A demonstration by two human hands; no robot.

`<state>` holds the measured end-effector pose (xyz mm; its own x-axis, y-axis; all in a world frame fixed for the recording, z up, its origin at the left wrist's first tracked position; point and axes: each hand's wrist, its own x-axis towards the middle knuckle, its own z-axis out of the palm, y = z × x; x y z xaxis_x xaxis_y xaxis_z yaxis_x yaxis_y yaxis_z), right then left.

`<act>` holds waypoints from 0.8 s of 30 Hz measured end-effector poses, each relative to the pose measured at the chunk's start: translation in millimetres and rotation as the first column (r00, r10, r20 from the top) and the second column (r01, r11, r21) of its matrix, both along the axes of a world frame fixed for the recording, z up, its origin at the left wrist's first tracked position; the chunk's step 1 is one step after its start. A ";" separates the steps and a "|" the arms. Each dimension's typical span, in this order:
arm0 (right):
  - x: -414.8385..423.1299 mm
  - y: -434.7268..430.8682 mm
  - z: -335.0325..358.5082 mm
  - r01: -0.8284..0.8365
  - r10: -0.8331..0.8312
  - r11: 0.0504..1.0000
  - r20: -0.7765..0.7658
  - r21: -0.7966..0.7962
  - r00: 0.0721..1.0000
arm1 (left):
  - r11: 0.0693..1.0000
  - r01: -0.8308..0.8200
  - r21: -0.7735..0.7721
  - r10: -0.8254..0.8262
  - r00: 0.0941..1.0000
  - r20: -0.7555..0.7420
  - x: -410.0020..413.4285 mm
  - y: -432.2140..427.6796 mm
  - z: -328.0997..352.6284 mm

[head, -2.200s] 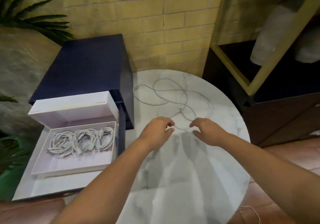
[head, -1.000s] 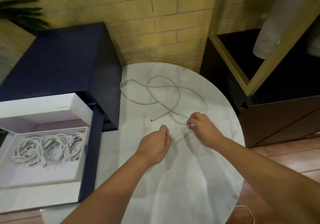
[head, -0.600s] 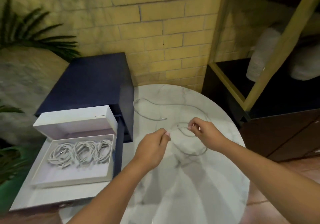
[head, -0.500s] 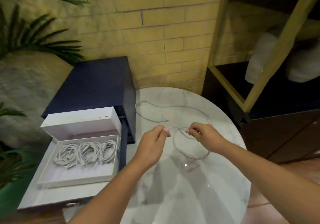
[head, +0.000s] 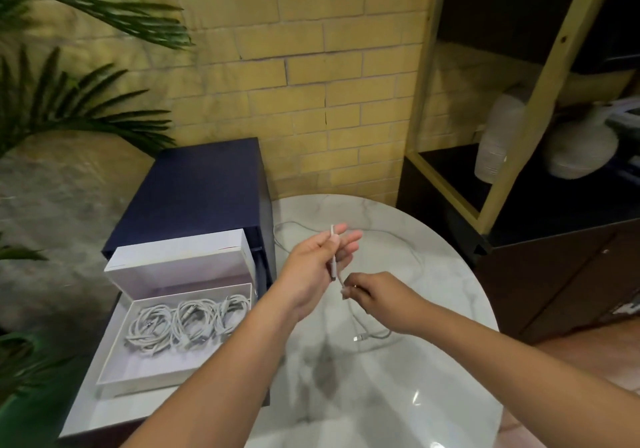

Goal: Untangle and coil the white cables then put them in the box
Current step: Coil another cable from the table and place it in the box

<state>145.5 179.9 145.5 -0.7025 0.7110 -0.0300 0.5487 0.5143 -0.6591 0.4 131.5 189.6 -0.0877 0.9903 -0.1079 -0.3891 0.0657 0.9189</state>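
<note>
Half a second ago the white cable [head: 333, 260] was drawn out low between both hands; now the left grip [head: 317, 260] has lifted clear of the table [head: 433, 274], pinching the cable's end upright between thumb and fingers, while the right grip [head: 379, 297] has closed in just beneath, clenched on the strand. The rest trails down to a plug [head: 358, 337] lying on the marble. That suggests untangling is done and coiling begun. A second cable [head: 276, 236] waits at the far side; the box [head: 114, 354] beside the table holds three coils [head: 187, 323]
</note>
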 end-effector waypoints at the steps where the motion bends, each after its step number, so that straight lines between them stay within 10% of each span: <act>1: -1.7 -3.8 -0.2 -0.022 0.023 1.000 0.019 -0.005 1.000 | 1.000 -0.019 0.000 0.019 1.000 0.015 -1.6 1.1 0.5; 6: 1.6 -13.6 8.6 -0.055 0.068 0.985 0.074 -0.163 0.995 | 1.000 -0.028 -0.005 0.027 0.991 -0.129 -14.1 3.6 -4.4; 13: 2.8 -4.0 34.3 -0.145 0.138 0.989 0.270 0.006 0.953 | 0.997 -0.080 0.022 0.082 0.894 -0.440 -19.1 0.8 -11.2; 18: 3.6 -3.0 50.0 -0.094 0.139 0.984 0.314 -0.154 0.939 | 0.967 -0.230 0.105 0.253 0.874 -0.415 -16.3 1.4 -5.7; 24: 22.4 7.5 53.8 -0.012 -0.006 0.998 0.248 0.069 0.969 | 0.942 -0.222 0.252 0.336 0.649 -0.682 -34.8 -1.6 -14.3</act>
